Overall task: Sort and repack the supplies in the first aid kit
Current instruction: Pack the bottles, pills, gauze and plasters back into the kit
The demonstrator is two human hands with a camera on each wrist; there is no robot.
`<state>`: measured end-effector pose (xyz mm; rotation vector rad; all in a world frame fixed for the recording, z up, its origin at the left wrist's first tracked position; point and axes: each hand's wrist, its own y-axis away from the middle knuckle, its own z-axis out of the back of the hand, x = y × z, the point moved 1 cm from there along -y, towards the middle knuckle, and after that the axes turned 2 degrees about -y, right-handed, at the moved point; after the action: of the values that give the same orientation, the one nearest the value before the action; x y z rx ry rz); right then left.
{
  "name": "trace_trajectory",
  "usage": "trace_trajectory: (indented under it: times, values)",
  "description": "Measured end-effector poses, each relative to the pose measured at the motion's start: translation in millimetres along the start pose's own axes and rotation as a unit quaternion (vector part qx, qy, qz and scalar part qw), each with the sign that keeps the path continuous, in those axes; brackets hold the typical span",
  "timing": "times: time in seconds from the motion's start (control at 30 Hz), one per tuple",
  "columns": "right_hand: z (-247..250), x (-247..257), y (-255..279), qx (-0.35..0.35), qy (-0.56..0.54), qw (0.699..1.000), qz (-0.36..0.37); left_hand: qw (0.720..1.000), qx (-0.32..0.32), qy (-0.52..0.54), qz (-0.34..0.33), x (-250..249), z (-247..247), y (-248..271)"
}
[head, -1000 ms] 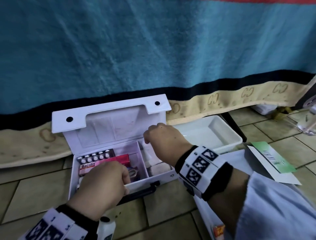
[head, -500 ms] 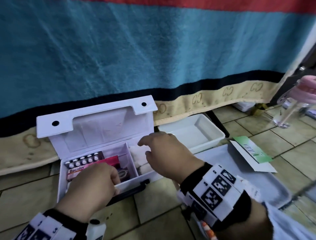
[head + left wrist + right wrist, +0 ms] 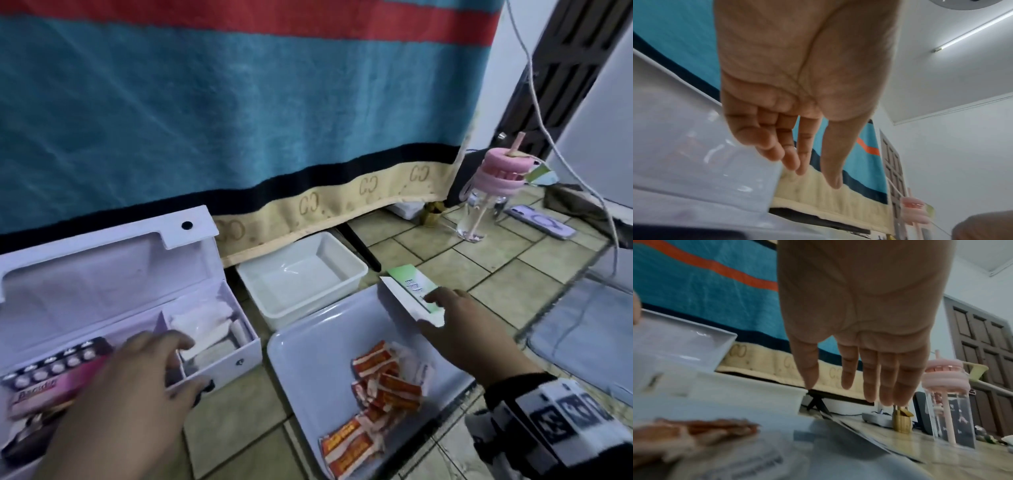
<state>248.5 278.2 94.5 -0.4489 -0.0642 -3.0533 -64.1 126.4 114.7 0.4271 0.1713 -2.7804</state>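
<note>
The white first aid kit (image 3: 239, 356) stands open on the tiled floor at the left, lid up. Its left compartment holds a pink Bacidin box (image 3: 51, 387) and a blister pack (image 3: 58, 366); white gauze (image 3: 202, 322) fills the right one. My left hand (image 3: 191, 363) hovers over the kit's front edge, fingers spread and empty, as the left wrist view (image 3: 816, 177) also shows. My right hand (image 3: 435, 308) reaches out flat, its fingertips at a green-and-white packet (image 3: 411, 287) that lies on the far corner of a pale tray (image 3: 308, 359). Orange sachets (image 3: 387, 383) lie in that tray.
An empty white tub (image 3: 298, 311) sits between kit and tray, against the striped blanket (image 3: 239, 120) hanging behind. A clear bottle with a pink lid (image 3: 486, 192), a phone (image 3: 541, 226) and a white cable (image 3: 582, 192) are at the far right.
My right hand left the kit's right compartment and swung right to the green packet. My left hand loosened from the kit's front edge and spread its fingers. The view turned right.
</note>
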Motion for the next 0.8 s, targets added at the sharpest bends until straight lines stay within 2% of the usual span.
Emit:
trace_trajectory:
  times: [0.13, 0.27, 0.47, 0.57, 0.67, 0.73, 0.8]
  values:
    - [-10, -22, -32, 0.069, 0.058, 0.996, 0.025, 0.998, -0.015, 0.033, -0.059, -65, -18, -14]
    - [-19, -30, -57, 0.122, 0.053, 0.99, 0.054, 0.997, 0.013, 0.04, -0.06, -122, -44, -39]
    - [-18, -36, -77, 0.116, 0.107, 0.979, 0.131, 0.994, 0.042, 0.017, -0.096, -183, -67, -65]
    - [-3, -41, -84, 0.081, 0.108, 0.98, 0.145, 0.995, 0.025, 0.009, -0.096, -199, -69, -71]
    - [32, -39, -84, 0.009, 0.073, 0.986, 0.152, 0.996, 0.033, 0.024, -0.085, -206, -67, -76]
    - [56, -34, -82, -0.043, 0.017, 0.987, 0.153, 0.995, 0.049, 0.052, -0.067, -207, -66, -79]
    - [77, -28, -77, -0.07, -0.09, 0.981, 0.16, 0.987, 0.063, 0.142, -0.034, -206, -64, -81]
